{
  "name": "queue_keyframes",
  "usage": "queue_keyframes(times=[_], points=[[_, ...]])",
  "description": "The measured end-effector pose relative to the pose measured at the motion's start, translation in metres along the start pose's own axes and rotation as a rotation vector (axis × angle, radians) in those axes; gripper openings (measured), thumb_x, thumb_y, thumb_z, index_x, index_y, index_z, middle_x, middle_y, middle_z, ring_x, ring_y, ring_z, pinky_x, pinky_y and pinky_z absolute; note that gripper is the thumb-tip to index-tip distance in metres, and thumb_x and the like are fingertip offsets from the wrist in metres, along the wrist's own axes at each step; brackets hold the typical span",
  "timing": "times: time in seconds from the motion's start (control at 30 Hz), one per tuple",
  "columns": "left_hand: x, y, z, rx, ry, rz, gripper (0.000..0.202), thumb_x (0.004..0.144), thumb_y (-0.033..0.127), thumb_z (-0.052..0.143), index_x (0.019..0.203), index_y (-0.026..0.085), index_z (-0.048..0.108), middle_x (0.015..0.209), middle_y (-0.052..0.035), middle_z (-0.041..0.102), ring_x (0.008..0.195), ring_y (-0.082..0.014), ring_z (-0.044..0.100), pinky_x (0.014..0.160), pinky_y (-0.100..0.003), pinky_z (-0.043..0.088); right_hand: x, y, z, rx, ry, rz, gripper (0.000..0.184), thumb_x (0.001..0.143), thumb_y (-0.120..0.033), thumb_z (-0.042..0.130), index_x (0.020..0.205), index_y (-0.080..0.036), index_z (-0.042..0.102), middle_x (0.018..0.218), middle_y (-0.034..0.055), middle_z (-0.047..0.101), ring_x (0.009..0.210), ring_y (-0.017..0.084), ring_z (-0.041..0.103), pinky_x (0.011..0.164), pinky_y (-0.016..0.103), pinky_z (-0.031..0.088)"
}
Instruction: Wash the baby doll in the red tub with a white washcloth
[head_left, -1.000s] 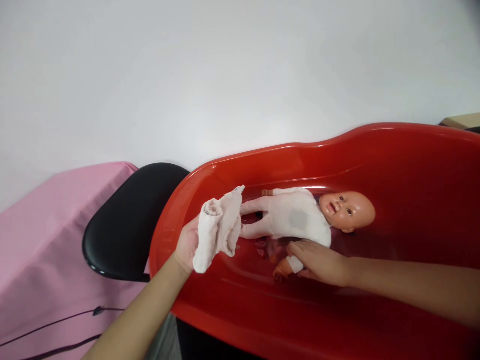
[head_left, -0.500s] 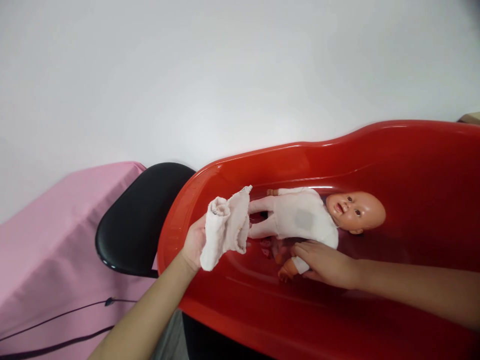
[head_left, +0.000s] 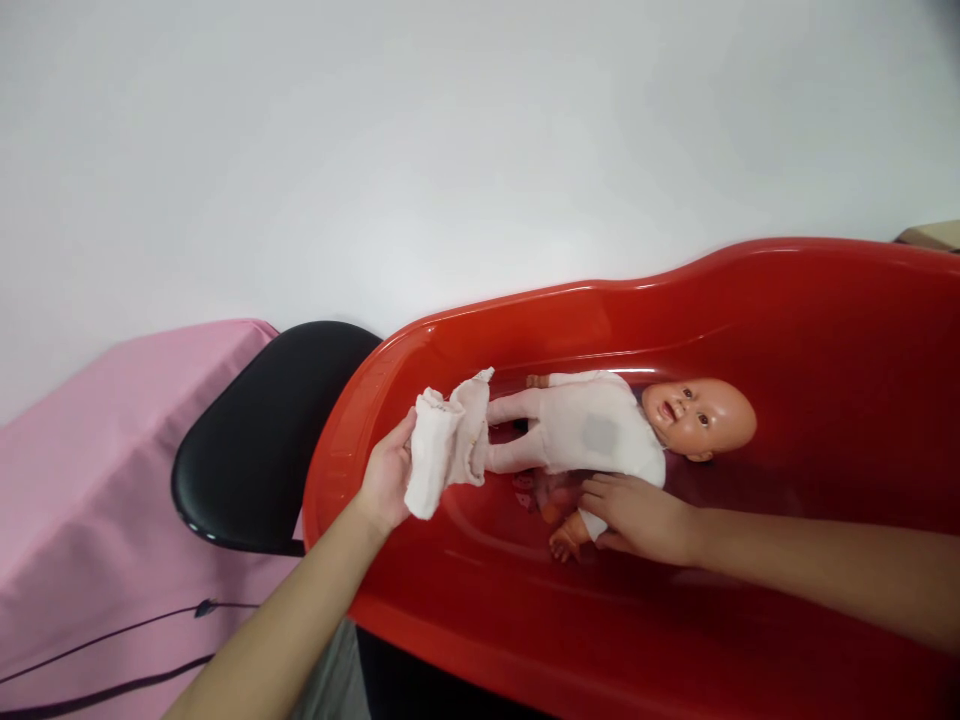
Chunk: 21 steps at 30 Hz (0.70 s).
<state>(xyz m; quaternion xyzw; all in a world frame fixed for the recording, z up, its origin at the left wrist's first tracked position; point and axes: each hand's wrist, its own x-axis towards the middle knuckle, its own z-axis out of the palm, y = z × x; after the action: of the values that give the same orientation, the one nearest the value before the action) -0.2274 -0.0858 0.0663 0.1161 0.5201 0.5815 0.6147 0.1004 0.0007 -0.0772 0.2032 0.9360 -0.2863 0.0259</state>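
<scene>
A baby doll (head_left: 600,430) in a pale suit lies on its back inside a red plastic baby tub (head_left: 750,310), head to the right. My left hand (head_left: 386,475) is closed on a bunched white cloth (head_left: 442,450) at the doll's feet, near the tub's left end. My right hand (head_left: 637,515) grips the doll's near arm, fingers curled round it, just below the doll's torso.
A black chair seat (head_left: 255,440) sits under the tub's left end. A pink covering (head_left: 105,490) with a thin black cable lies further left. A plain white wall fills the background. A tan edge (head_left: 930,235) shows at far right.
The cloth in my left hand has drawn in closer to the doll's feet and bunched tighter. My right hand stays on the doll's arm. The view shifted slightly.
</scene>
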Motion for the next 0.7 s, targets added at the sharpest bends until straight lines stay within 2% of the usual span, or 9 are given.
queue_keyframes(times=[0.1,0.2,0.3,0.4,0.47,0.53,0.63,0.7], points=[[0.007,0.000,-0.004,-0.015,0.128,0.057,0.039,0.103,0.043,0.059,0.123,0.014,0.074,0.103,-0.0106,0.082,0.097,-0.0270,0.079,0.095,-0.037,0.063,0.003,0.001,0.001,-0.074,-0.011,0.000,0.044,0.082,-0.032,0.075,0.124,-0.018,0.071,0.120,0.0150,0.069,0.113,0.037,0.064,0.099,0.054,0.053],[0.013,0.000,-0.008,-0.019,0.176,0.106,0.045,0.104,0.046,0.056,0.129,0.013,0.073,0.112,-0.0119,0.081,0.101,-0.0278,0.078,0.095,-0.039,0.063,0.002,-0.001,-0.002,-0.039,-0.008,-0.007,0.050,0.082,-0.032,0.076,0.130,-0.018,0.069,0.123,0.0150,0.069,0.117,0.036,0.063,0.104,0.054,0.051],[0.017,0.001,-0.009,-0.038,0.180,0.162,0.047,0.105,0.047,0.053,0.131,0.012,0.072,0.120,-0.0129,0.080,0.107,-0.0281,0.076,0.097,-0.039,0.062,0.001,-0.011,-0.014,0.042,-0.010,-0.022,0.042,0.088,-0.033,0.072,0.128,-0.019,0.068,0.125,0.0139,0.069,0.120,0.032,0.063,0.108,0.050,0.050],[0.021,0.000,-0.008,-0.035,0.254,0.259,0.043,0.107,0.046,0.053,0.127,0.014,0.074,0.124,-0.0116,0.079,0.113,-0.0263,0.074,0.100,-0.035,0.061,0.012,-0.030,-0.028,0.073,-0.008,-0.051,0.027,0.095,-0.033,0.065,0.119,-0.020,0.070,0.126,0.0122,0.069,0.118,0.029,0.064,0.106,0.045,0.051],[0.024,-0.001,-0.009,-0.014,0.340,0.321,0.040,0.108,0.044,0.052,0.123,0.015,0.075,0.128,-0.0104,0.078,0.115,-0.0248,0.074,0.101,-0.033,0.060,0.031,-0.045,-0.033,0.058,0.016,-0.095,0.022,0.097,-0.027,0.061,0.116,-0.021,0.069,0.123,0.0098,0.070,0.114,0.025,0.065,0.103,0.041,0.051],[0.026,-0.001,-0.012,0.013,0.432,0.368,0.039,0.108,0.044,0.051,0.121,0.015,0.076,0.130,-0.0107,0.077,0.116,-0.0241,0.074,0.099,-0.033,0.061,0.060,-0.058,-0.032,0.011,0.064,-0.109,0.025,0.097,-0.021,0.056,0.119,-0.019,0.068,0.123,0.0097,0.071,0.113,0.024,0.064,0.104,0.040,0.051],[0.031,-0.002,-0.018,0.041,0.506,0.388,0.043,0.109,0.046,0.048,0.121,0.014,0.074,0.126,-0.0127,0.078,0.110,-0.0249,0.076,0.091,-0.034,0.064,0.112,-0.077,-0.020,-0.120,0.143,-0.043,0.036,0.098,-0.016,0.049,0.131,-0.013,0.063,0.136,0.0161,0.066,0.126,0.031,0.060,0.111,0.048,0.046],[0.034,-0.004,-0.021,0.066,0.502,0.377,0.046,0.109,0.047,0.046,0.122,0.014,0.074,0.123,-0.0138,0.079,0.105,-0.0254,0.077,0.086,-0.035,0.065,0.144,-0.087,-0.011,-0.207,0.156,0.029,0.041,0.100,-0.014,0.044,0.137,-0.013,0.061,0.140,0.0174,0.064,0.132,0.034,0.056,0.112,0.051,0.044]])
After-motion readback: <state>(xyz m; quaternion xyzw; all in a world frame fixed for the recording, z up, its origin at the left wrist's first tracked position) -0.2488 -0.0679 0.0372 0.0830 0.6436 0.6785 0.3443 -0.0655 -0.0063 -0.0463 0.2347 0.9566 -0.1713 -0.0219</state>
